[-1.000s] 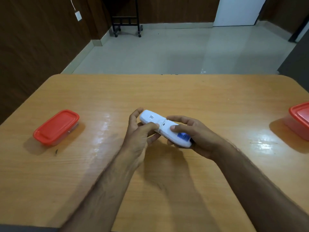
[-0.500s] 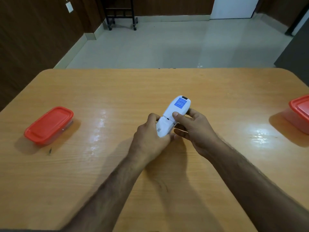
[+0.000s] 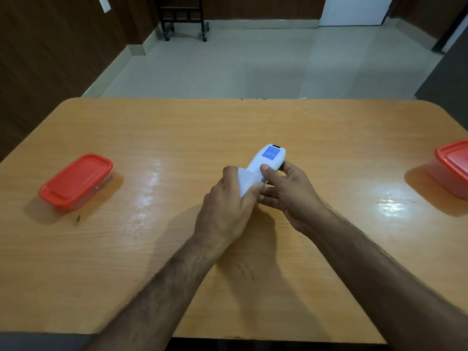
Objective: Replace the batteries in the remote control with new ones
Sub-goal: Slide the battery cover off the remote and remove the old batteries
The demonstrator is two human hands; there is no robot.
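Remote control [image 3: 271, 158], held back-up just above the worktop [image 3: 177, 133], looks light, rigid and slick, so keep your right hand [image 3: 286, 191] pinching its upper body while your left hand [image 3: 228, 206] grips the near end, where the battery cover likely slides off.

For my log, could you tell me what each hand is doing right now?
Left hand: grips the remote control at its near end.
Right hand: grips the remote control's middle.
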